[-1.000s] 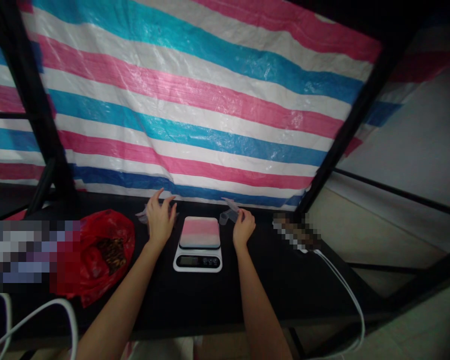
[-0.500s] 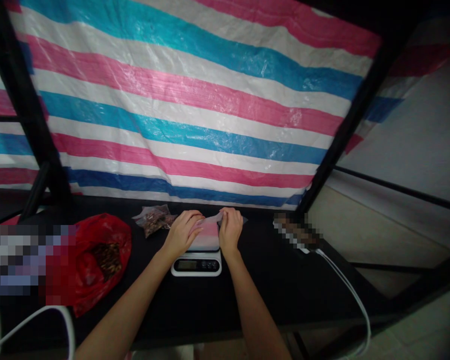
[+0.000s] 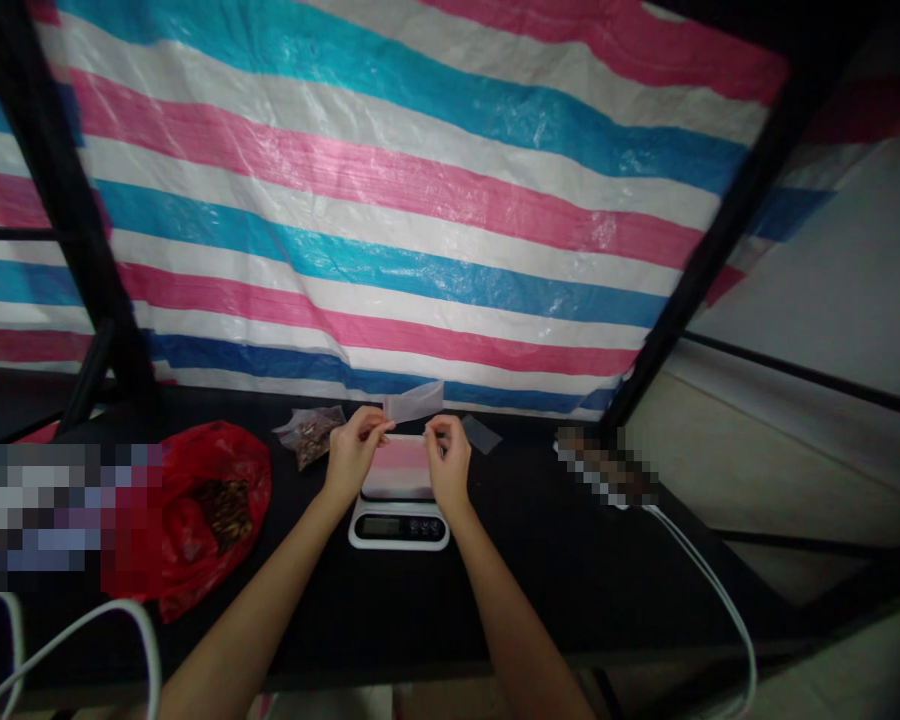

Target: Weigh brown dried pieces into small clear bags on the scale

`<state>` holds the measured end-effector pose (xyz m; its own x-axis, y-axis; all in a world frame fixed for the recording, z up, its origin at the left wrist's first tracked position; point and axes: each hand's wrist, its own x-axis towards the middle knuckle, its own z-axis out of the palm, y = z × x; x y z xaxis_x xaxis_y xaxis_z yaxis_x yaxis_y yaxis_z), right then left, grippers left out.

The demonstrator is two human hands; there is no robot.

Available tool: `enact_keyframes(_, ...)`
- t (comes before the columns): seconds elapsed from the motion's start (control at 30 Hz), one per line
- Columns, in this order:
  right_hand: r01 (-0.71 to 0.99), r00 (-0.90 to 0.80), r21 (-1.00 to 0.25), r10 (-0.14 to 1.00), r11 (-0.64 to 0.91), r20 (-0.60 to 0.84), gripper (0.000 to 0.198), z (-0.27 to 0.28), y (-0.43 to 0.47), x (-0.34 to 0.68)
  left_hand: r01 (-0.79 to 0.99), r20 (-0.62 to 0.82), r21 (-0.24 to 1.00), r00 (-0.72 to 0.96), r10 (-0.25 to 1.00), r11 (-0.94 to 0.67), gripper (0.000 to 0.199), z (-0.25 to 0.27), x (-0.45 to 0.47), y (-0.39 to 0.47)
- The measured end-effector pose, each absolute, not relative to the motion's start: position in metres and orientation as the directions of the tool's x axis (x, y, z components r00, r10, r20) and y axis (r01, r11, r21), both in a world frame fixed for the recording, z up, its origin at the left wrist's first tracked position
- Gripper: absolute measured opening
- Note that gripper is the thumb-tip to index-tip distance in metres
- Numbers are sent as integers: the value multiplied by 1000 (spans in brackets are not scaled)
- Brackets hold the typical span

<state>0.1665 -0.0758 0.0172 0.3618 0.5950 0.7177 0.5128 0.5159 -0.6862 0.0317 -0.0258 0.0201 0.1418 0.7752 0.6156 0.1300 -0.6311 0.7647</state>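
A small clear plastic bag is pinched at its left end by my left hand, above the far edge of a white digital scale. My right hand is over the right side of the scale's plate, fingers pinched together just below the bag; whether they hold anything is too small to tell. The scale's shiny plate reflects pink and white. Left of my left hand lies a clear bag of brown dried pieces. Another flat clear bag lies just beyond my right hand.
An open red plastic bag with brown dried pieces stands at the left. White cables run off the right side of the black table. Striped plastic sheeting hangs behind, between black frame posts.
The small clear bag has come up off the scale's plate and now sticks out above my left fingertips. My hands have drawn back slightly, uncovering more of the plate and the flat bag on the right.
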Motion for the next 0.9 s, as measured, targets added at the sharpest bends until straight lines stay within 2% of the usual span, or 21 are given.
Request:
enact_keyframes(0.1,532,238,-662,657,529,715,19,18,-77,160,131,622,738,247,743,-662,16,21,33,-27)
enact_keyframes(0.27,604,158,-625,694,495,702,15,21,-76,162,320,619,557,455,640,-767,16,18,36,-31)
enact_keyframes(0.5,623,134,-613,706,486,695,18,17,-73,167,359,569,569,478,669,-740,18,17,36,-27)
enact_keyframes(0.63,605,103,-624,729,494,677,16,18,-73,169,370,593,536,475,650,-759,15,18,36,-28)
enact_keyframes(0.8,588,74,-618,727,521,683,19,20,-75,171,347,601,537,482,637,-769,26,23,36,-33)
enact_keyframes(0.9,604,76,-620,738,501,671,23,22,-75,170,330,602,541,490,630,-774,26,25,35,-36)
